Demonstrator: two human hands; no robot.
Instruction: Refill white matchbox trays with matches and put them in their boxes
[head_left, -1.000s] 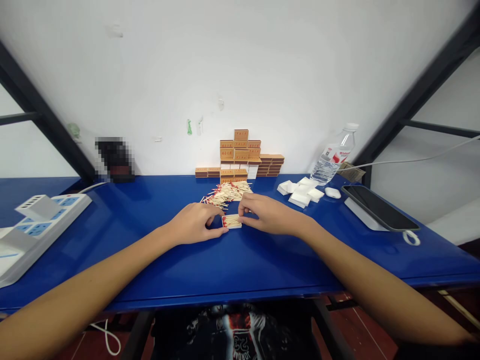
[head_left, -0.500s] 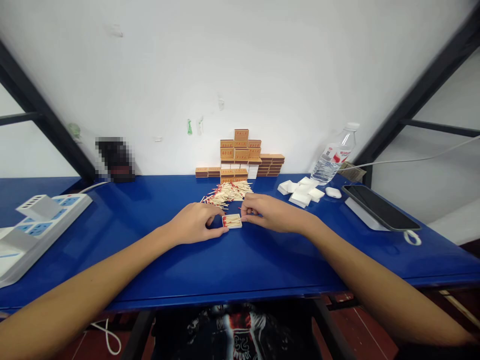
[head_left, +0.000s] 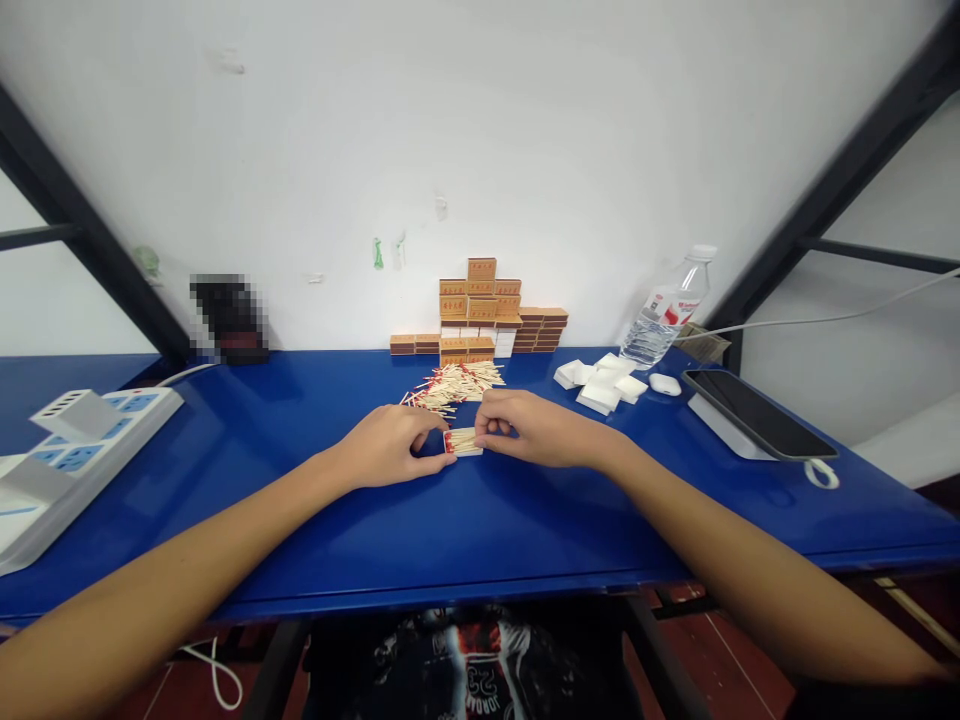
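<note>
A small white matchbox tray (head_left: 469, 452) with red-tipped matches in it lies on the blue table. My left hand (head_left: 394, 446) grips its left end between thumb and fingers. Over the tray's right end, the thumb and index finger of my right hand (head_left: 521, 428) are pinched together at the matches; what they hold is too small to make out. Just behind the tray is a loose pile of matches (head_left: 461, 383), their red heads mostly to the left. Stacked matchboxes (head_left: 481, 308) stand behind the pile against the wall.
White empty trays (head_left: 602, 383) lie right of the pile, near a white earphone case (head_left: 665, 384) and a water bottle (head_left: 664, 315). A phone (head_left: 757, 412) rests at the right. On the left is a power strip (head_left: 97, 440); a pixelated dark object stands at the wall.
My right hand has moved slightly left, from the tray's right edge to over its right end. My left hand keeps its hold on the tray.
</note>
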